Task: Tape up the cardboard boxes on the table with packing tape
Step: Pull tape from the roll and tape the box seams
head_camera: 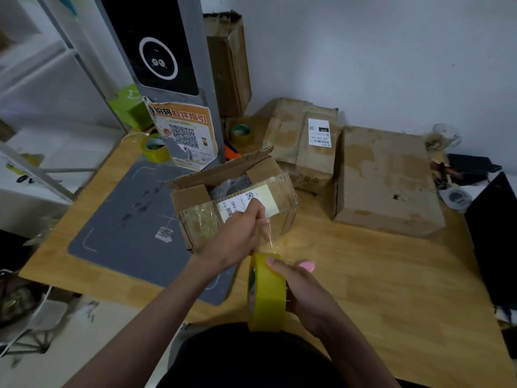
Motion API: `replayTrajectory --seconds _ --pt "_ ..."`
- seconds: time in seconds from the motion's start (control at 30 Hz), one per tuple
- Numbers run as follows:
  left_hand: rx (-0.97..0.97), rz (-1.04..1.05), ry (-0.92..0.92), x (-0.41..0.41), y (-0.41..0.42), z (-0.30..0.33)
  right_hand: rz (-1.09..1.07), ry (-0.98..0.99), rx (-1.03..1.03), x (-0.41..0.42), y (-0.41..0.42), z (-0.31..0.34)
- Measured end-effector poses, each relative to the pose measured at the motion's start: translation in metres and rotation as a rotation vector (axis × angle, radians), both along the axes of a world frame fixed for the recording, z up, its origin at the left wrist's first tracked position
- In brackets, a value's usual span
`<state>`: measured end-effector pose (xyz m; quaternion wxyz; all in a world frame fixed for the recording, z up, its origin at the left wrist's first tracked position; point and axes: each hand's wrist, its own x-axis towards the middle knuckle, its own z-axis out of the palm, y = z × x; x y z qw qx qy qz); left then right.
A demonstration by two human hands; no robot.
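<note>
Two hands work: our left hand (242, 230) pinches the tape strip (270, 236), our right hand (300, 287) grips the roll (267, 292). Open box (235, 203) lies at twelve o'clock, nearer the left.

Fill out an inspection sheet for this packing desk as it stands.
Surface: wooden table with a grey mat on its left part.
Job's things: open box, flaps up, clear tape across its front; yellow tape roll with a strip drawn toward that box; two closed boxes behind.
Clutter: two spare tape rolls, glass, dark items at right edge.
Grippers: left hand pinches the strip at the box; right hand grips the roll.
Cables: white cord below table, left.
Surroundings: white wall, grey kiosk with QR poster.
</note>
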<state>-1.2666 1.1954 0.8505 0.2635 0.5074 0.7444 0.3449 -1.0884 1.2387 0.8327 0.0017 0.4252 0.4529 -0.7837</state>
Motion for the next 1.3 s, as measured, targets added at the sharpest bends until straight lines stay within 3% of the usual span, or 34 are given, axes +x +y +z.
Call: replayTrajectory --seconds 0.17,0.33,0.4,0.47,0.57,0.7,0.9,0.97,1.13,1.3 --pt "-0.060 -0.041 -0.129 0.000 -0.007 -0.006 0.049 0.004 -0.075 0.005 -0.009 0.008" --pt "-0.106 -0.108 -0.149 0.003 -0.006 -0.009 0.017 -0.074 -0.112 0.016 0.009 -0.029" --pt "-0.131 -0.123 -0.178 0.004 -0.003 -0.008 -0.043 -0.176 0.068 0.018 0.029 -0.056" --pt "-0.158 -0.139 -0.190 0.005 0.001 -0.007 -0.054 -0.298 0.374 0.016 0.054 -0.093" --pt "-0.195 -0.164 -0.216 0.004 0.007 -0.004 0.142 -0.527 0.729 0.008 0.085 -0.145" --pt "-0.299 -0.209 -0.255 -0.005 0.016 0.008 0.399 -0.652 0.838 -0.001 0.095 -0.184" --pt "-0.381 -0.249 -0.320 -0.012 0.026 0.014 0.447 -0.758 0.993 -0.011 0.094 -0.209" --pt "-0.380 -0.247 -0.324 -0.012 0.028 0.012 0.306 -0.703 0.997 -0.011 0.093 -0.204" --pt "-0.357 -0.301 -0.288 -0.013 0.030 0.008 -0.282 -0.204 0.941 -0.001 0.089 -0.147" --pt "-0.359 -0.330 -0.274 -0.015 0.028 0.005 -0.345 0.024 1.002 0.024 0.056 -0.050"
